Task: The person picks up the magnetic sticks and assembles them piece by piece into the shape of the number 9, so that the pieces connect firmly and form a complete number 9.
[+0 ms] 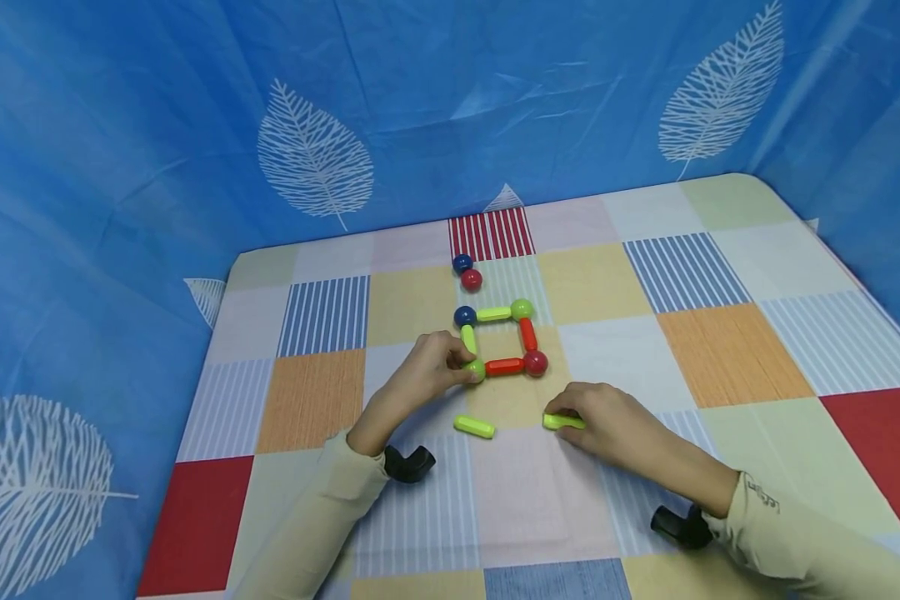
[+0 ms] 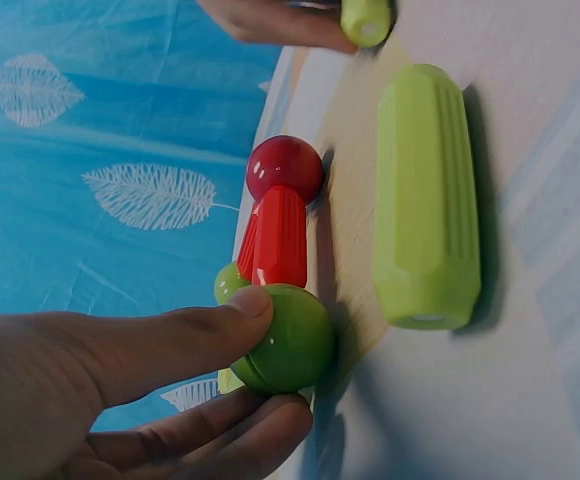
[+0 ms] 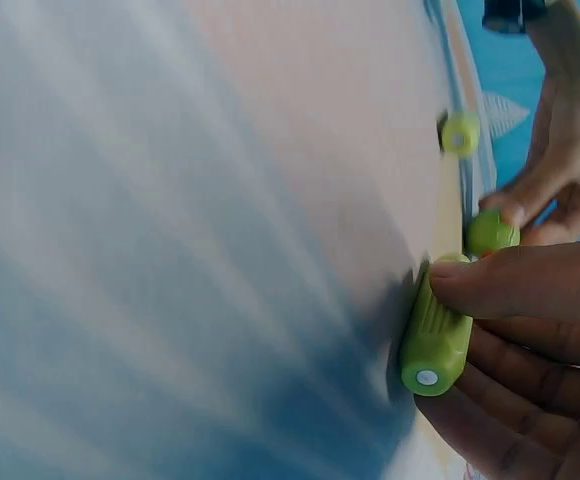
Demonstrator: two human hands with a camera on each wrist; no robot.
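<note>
A square of short rods and balls lies mid-table. Thumb and fingers of my left hand [image 1: 426, 367] pinch the green ball [image 2: 295, 345] at its near left corner. From that ball a red rod [image 1: 505, 367] runs to a red ball [image 1: 536, 363], and a yellow-green rod [image 1: 468, 340] goes back to a dark blue ball [image 1: 465, 317]. The far right corner is another green ball [image 1: 522, 309]. To the right, nearer the person, my right hand [image 1: 613, 423] pinches a loose yellow-green rod [image 3: 437, 340], its pale round end showing in the right wrist view.
Another yellow-green rod [image 1: 474, 427] lies loose between the hands, just nearer than the square. Beyond the square, a blue ball [image 1: 462, 264] and a red ball [image 1: 472, 280] sit side by side. A blue leaf-print curtain [image 1: 450, 108] rises behind the patchwork-covered table [image 1: 607, 367].
</note>
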